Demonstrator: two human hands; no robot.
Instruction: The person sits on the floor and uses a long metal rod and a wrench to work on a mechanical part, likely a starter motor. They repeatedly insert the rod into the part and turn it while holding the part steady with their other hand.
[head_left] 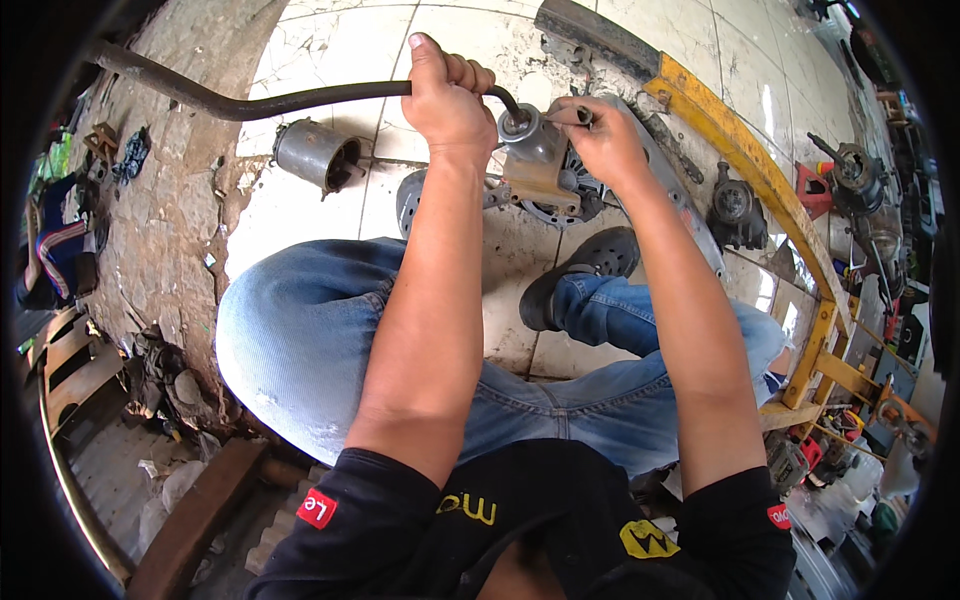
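**Dark bent pipe is held at a grey metal housing**

The housing is placed on the tiled floor, in front of the seated person, between the two feet. At its round top opening, the curved end of the pipe is seen; how deep it is inserted cannot be told. The pipe is grasped near this end by the left hand, with fingers curled around it and thumb stretched forward. By the right hand, a small tube-like piece is pinched just beside the opening; whether the housing is touched by it cannot be told.

To the left, a hollow metal cylinder is laid on the tiles. To the right, a dark mechanical part is seen near a curved yellow metal frame.
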